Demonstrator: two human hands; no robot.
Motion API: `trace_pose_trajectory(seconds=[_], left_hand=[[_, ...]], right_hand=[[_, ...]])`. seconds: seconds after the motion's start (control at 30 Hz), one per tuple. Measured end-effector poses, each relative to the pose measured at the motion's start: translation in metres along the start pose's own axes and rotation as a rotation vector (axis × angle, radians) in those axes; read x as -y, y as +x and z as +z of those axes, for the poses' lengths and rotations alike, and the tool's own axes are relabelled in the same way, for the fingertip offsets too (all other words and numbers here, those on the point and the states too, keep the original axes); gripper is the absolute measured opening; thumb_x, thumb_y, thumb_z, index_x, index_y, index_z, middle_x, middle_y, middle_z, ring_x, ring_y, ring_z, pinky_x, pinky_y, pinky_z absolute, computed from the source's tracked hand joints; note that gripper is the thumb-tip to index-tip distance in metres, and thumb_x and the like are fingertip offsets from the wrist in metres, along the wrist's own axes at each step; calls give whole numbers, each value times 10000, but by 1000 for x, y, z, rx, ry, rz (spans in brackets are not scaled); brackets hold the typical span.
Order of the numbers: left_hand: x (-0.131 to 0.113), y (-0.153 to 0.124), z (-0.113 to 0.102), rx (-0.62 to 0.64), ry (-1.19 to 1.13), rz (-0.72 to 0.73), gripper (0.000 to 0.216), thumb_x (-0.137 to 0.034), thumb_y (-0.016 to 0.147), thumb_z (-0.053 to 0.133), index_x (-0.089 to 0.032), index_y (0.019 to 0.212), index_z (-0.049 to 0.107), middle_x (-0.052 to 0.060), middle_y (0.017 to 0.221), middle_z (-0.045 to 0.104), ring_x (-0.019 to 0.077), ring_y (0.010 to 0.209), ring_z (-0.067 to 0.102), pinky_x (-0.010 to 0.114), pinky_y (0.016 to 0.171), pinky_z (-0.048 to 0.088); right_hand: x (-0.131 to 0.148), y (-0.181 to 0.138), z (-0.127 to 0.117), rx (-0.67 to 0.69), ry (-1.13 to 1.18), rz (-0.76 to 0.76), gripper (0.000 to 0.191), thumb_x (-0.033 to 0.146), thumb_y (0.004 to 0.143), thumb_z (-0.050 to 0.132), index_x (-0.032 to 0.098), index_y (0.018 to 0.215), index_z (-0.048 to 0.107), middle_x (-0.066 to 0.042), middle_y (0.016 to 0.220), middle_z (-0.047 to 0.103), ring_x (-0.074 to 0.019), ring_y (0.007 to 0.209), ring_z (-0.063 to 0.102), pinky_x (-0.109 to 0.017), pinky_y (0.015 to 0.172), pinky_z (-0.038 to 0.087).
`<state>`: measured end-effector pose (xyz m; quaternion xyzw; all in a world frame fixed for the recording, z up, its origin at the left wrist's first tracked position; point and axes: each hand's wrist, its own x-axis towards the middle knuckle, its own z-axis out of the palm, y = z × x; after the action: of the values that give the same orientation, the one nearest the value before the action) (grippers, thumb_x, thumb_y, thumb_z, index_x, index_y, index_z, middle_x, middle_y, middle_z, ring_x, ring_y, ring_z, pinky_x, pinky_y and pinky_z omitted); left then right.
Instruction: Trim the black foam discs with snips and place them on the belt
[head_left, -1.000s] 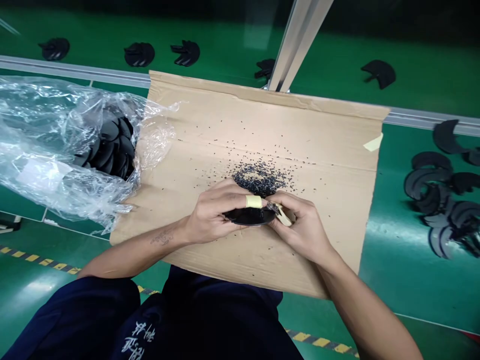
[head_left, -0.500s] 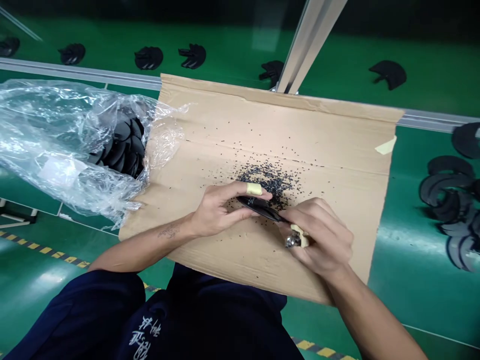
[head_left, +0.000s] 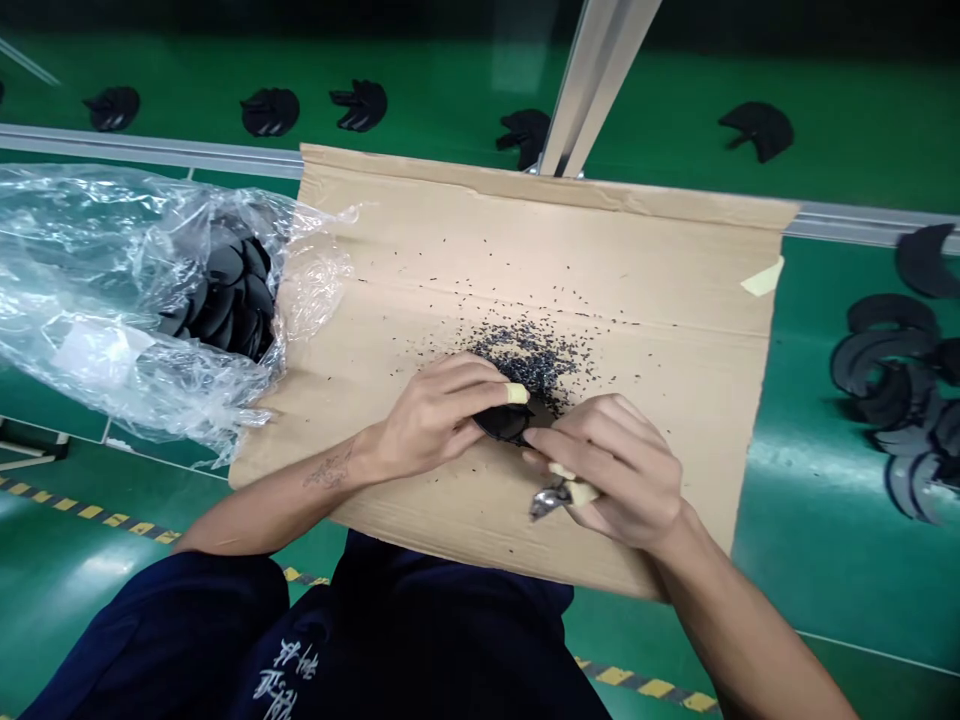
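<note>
My left hand [head_left: 439, 415] is closed on a flat, rounded black plastic part [head_left: 504, 423], pinching it at its left side; yellow tape wraps one finger. At the part's right edge, fingertips of my right hand [head_left: 619, 460] touch or nearly touch it. Tucked in that right hand is a small hand tool [head_left: 551, 497] with a shiny metal head, pointing down and left; its handles are hidden by the palm and fingers. Many tiny black bits [head_left: 536, 360] lie scattered on the cardboard sheet [head_left: 675, 270] just beyond both hands.
A clear plastic bag [head_left: 82, 260] on the left holds a heap of black rounded parts [head_left: 232, 295]. More curved black pieces [head_left: 892, 350] are piled at the right. Behind the metal rail [head_left: 150, 145], several parts lie near an upright post [head_left: 600, 80].
The black part has turned so more of its flat face shows. My right hand has shifted slightly left, and the tool's head has swung down and left. The view has moved a little.
</note>
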<state>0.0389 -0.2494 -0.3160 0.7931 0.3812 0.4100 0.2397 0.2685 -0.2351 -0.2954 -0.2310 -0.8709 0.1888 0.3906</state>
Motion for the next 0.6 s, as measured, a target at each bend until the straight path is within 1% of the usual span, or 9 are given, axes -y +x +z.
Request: trace_pose_trajectory(seconds=[0.07,0.1,0.17,0.23,0.3,0.33,0.4,0.6], left_hand=[[-1,-1,0,-17,-87,-80,186,-135,932,645,-173,1100,714,83,978,773,177,937,725,328,843,592],[-2,-1,0,-29,-137,-128,175,-146,930,656,-174,1090,719,77,977,779,165,921,735,303,833,597],[-4,-1,0,-52,-224,-201,164,-159,918,683,-174,1075,730,71,989,789,149,906,753,263,818,608],[-5,-2,-1,-55,-290,-235,169,-172,898,720,-170,1067,735,72,994,797,145,901,768,240,816,617],[-6,-2,-1,-47,-340,-247,186,-182,875,756,-161,1059,737,76,985,801,146,892,777,227,810,624],[-7,-2,-1,-44,-362,-250,193,-184,867,767,-158,1056,738,77,978,803,145,883,780,219,802,627],[-8,-2,0,-46,-401,-252,196,-190,857,783,-157,1045,742,74,967,805,144,873,784,206,790,631],[-10,-2,3,-46,-474,-259,161,-219,881,766,-158,1030,753,69,950,805,131,839,779,186,759,638]], right_hand=[[-4,1,-3,-62,129,119,265,120,887,693,235,1124,665,-28,848,701,-159,694,615,-327,624,478],[-7,1,-4,-88,117,171,276,111,882,694,238,1126,667,-35,873,706,-163,707,624,-329,632,485],[-13,1,-7,-74,-33,229,251,110,895,664,230,1114,682,-53,888,709,-180,735,621,-342,648,472],[-18,-1,-8,14,-202,227,219,133,921,613,214,1109,693,-68,879,707,-199,749,599,-359,661,445],[-21,-3,-6,107,-280,207,222,162,939,579,209,1125,692,-72,880,704,-205,751,580,-363,668,428],[-22,-4,-5,130,-292,200,222,178,942,580,209,1133,689,-71,882,702,-205,750,573,-361,667,422],[-22,-5,-3,138,-291,187,219,207,939,603,207,1143,682,-69,884,699,-206,750,566,-356,663,411],[-19,-5,0,80,-286,132,208,220,922,657,181,1127,653,-77,885,696,-200,744,557,-345,653,398]])
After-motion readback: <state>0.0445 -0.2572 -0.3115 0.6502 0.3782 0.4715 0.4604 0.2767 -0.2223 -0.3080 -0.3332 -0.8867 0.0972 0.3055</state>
